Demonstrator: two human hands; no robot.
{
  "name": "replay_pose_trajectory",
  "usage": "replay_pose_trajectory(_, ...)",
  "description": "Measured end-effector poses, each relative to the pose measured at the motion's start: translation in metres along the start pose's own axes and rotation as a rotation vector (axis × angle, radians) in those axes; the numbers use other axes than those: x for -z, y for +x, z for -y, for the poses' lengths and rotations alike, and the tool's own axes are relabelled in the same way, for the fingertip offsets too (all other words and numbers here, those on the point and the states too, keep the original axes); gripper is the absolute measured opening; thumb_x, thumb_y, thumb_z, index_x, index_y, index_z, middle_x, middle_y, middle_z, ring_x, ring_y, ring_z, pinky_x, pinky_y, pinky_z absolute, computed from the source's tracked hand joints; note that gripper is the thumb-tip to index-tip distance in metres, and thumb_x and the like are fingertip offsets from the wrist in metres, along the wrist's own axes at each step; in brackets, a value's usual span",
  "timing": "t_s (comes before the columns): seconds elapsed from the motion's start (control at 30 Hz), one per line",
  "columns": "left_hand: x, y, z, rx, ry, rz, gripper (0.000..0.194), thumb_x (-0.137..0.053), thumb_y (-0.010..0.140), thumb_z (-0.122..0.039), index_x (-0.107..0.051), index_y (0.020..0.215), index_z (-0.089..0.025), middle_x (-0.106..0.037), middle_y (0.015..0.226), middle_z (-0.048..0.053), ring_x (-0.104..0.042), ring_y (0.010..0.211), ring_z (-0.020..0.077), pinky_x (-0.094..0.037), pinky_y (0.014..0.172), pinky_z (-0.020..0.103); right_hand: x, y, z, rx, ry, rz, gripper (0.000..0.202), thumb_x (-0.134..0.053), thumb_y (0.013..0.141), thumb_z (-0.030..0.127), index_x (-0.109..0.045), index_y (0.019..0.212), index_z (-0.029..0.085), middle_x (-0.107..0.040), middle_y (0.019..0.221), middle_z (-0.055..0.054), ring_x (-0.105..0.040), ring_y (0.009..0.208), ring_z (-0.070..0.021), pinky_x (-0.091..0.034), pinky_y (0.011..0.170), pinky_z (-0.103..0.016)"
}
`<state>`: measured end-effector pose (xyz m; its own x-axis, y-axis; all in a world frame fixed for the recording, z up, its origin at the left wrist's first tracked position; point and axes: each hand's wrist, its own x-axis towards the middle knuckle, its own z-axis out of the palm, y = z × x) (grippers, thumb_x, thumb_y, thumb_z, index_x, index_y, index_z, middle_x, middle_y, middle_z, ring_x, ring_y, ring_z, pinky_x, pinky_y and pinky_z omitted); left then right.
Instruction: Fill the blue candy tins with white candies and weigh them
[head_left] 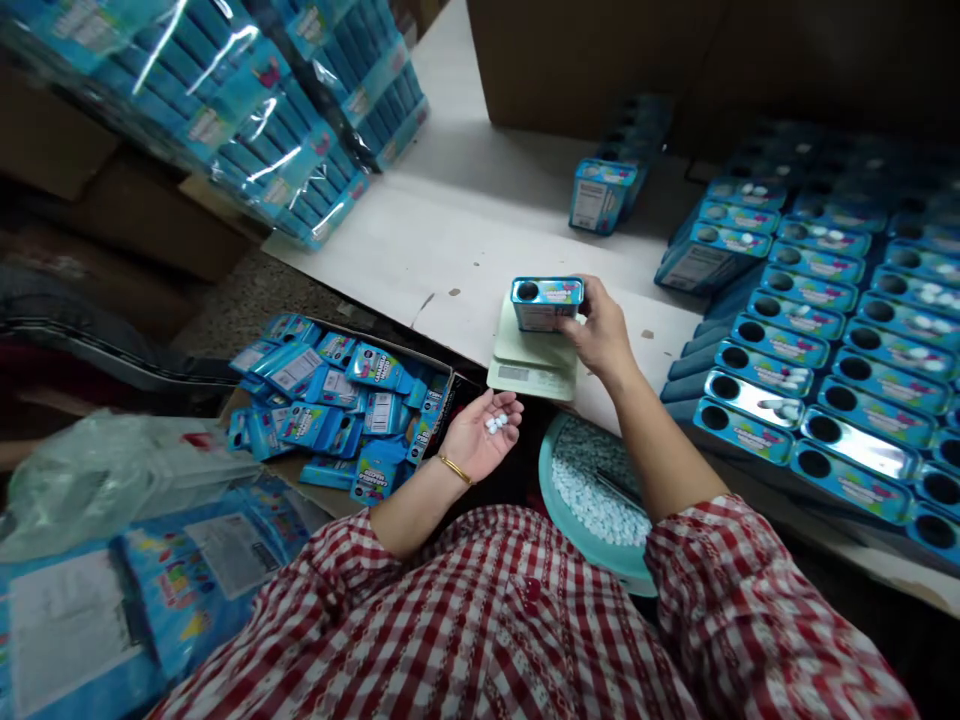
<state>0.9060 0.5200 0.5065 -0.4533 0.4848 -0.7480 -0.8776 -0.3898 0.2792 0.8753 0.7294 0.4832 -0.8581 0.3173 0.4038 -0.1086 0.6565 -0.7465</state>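
My left hand (482, 436) is turned palm up, its fingers cupped round several small pale candies (496, 424). In my right hand (602, 335) is a blue candy tin (546, 292), gripped by its right side with the round hole in its top facing up. The tin is over the plate of a pale kitchen scale (531, 378); whether it rests there I cannot tell. A turquoise basin (551, 490) full of pale candies (600, 500) sits below my right forearm, with a dark scoop-like tool (621, 490) lying in it.
Rows of blue tins (780, 345) cover the table's right side. Another tin (600, 195) stands farther back on the white table (450, 230). At left are an open carton of blue packets (322, 400), wrapped stacks (247, 110) and blue bags (172, 580).
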Motion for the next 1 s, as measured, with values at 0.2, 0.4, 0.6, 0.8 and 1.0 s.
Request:
replay_pose_trajectory(0.2,-0.007,0.008,-0.026,-0.115,-0.147,0.048,0.034,-0.036,0.092,-0.026,-0.063,0.081,-0.008,-0.065,0.079,0.01,-0.062,0.074,0.013,-0.05,0.066,0.022,0.024,-0.011,0.064,0.278,-0.208,0.095,0.032,-0.049,0.079,0.016,-0.053,0.11,0.021,-0.061,0.106,-0.008,-0.054,0.098,-0.0222,-0.043,0.085,-0.038)
replay_pose_trajectory(0.4,-0.024,0.016,-0.035,-0.154,-0.247,0.057,0.03,-0.037,0.091,-0.025,-0.06,0.078,-0.011,-0.06,0.067,0.005,-0.058,0.064,0.0128,-0.05,0.072,0.027,0.028,-0.022,0.083,0.44,-0.504,0.277,0.037,-0.046,0.082,0.013,-0.05,0.117,0.021,-0.06,0.113,-0.009,-0.051,0.104,-0.0247,-0.041,0.088,-0.041)
replay_pose_trajectory(0.6,-0.029,0.018,-0.036,-0.127,-0.248,0.068,0.026,-0.038,0.091,-0.021,-0.058,0.077,-0.012,-0.055,0.06,0.002,-0.053,0.057,0.0103,-0.05,0.067,0.025,0.031,-0.027,0.088,0.433,-0.54,0.247,0.041,-0.046,0.081,0.01,-0.05,0.12,0.023,-0.06,0.113,-0.008,-0.051,0.105,-0.0243,-0.042,0.089,-0.041)
replay_pose_trajectory(0.8,-0.025,0.02,-0.036,-0.135,-0.265,0.091,0.025,-0.039,0.09,-0.02,-0.061,0.085,-0.009,-0.061,0.066,0.004,-0.058,0.063,0.0118,-0.051,0.07,0.025,0.032,-0.029,0.087,0.398,-0.516,0.235,0.039,-0.045,0.081,0.01,-0.051,0.117,0.022,-0.061,0.112,-0.009,-0.052,0.106,-0.0242,-0.04,0.093,-0.042)
replay_pose_trajectory(1.0,-0.022,0.016,-0.04,-0.14,-0.237,0.119,0.025,-0.041,0.088,-0.016,-0.064,0.088,-0.005,-0.065,0.075,0.009,-0.063,0.072,0.0125,-0.051,0.071,0.022,0.026,-0.026,0.06,0.135,-0.219,0.093,0.033,-0.053,0.075,0.015,-0.054,0.107,0.021,-0.063,0.099,-0.007,-0.057,0.087,-0.0206,-0.046,0.078,-0.037)
